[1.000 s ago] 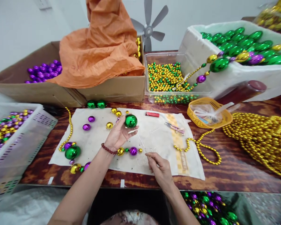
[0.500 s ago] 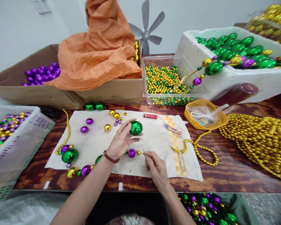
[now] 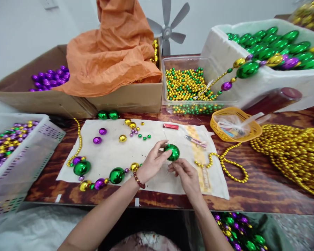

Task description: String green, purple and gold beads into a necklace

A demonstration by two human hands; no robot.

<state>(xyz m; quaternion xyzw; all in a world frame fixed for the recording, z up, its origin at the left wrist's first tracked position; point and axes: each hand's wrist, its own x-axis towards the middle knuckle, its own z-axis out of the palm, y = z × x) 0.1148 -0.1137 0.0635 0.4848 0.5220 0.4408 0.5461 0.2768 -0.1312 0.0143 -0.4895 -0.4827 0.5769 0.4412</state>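
My left hand is closed round a large shiny green bead, fingers behind it and thumb in front. Just below that bead, my right hand is pinched, with a thin pale string faintly visible at its fingertips. A strand of green, purple and gold beads curves along the front of the white cloth; my left wrist hides part of it. Behind my left hand lie small loose green beads, along with gold beads and purple beads.
Scissors and a red-handled tool lie on the cloth. An orange basket and piled gold bead strings are at right. Behind stand a clear bin, a cardboard box and a foam box.
Both hands have moved right across the cloth with the large green bead. My right hand is now closer to the bead. Small loose green beads and more of the strand have come into sight.
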